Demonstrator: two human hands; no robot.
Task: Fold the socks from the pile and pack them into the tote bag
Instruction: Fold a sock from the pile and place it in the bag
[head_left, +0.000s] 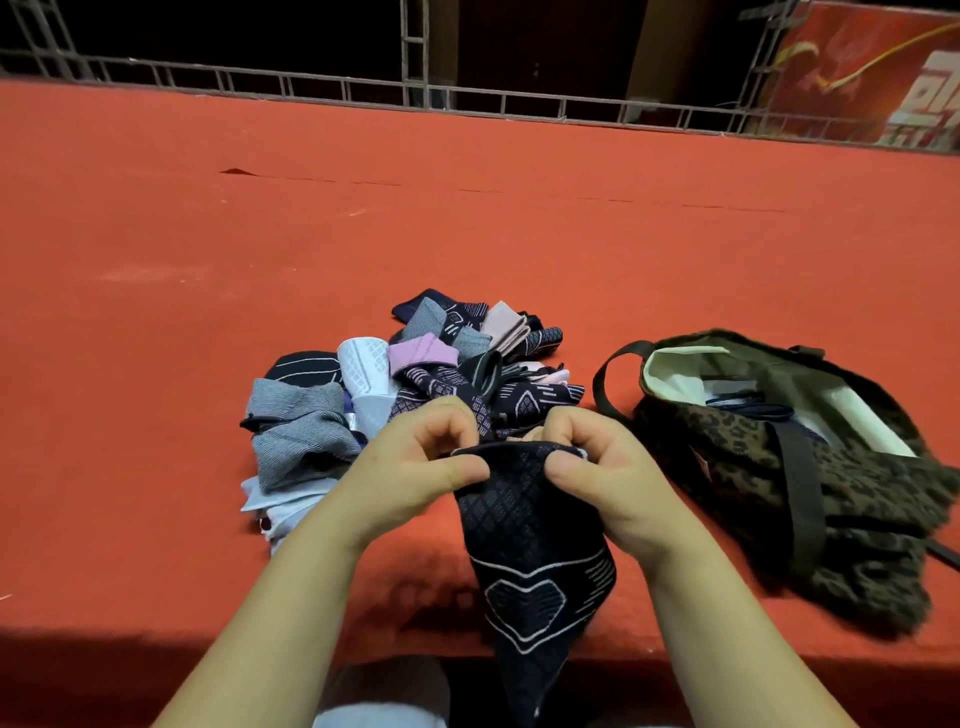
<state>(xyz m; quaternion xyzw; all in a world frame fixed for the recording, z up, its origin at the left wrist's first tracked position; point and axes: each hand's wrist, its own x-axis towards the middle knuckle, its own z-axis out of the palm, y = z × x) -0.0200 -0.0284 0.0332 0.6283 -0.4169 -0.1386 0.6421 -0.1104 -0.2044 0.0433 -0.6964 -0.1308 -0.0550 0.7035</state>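
Observation:
A dark navy sock (530, 561) with a pink diamond pattern hangs down in front of me over the near edge of the red surface. My left hand (410, 467) pinches its top edge on the left, and my right hand (597, 462) pinches the same edge on the right. Just behind my hands lies the sock pile (395, 379), a heap of grey, pink, white and navy socks. To the right lies the leopard-print tote bag (810, 478) on its side, mouth open, with a few folded socks inside it.
The red cloth-covered surface (363, 234) stretches wide behind and to the left of the pile. A metal truss rail (415, 93) runs along its far edge, with a red poster (872, 73) at the back right. The bag's dark handles (613, 379) stick out toward the pile.

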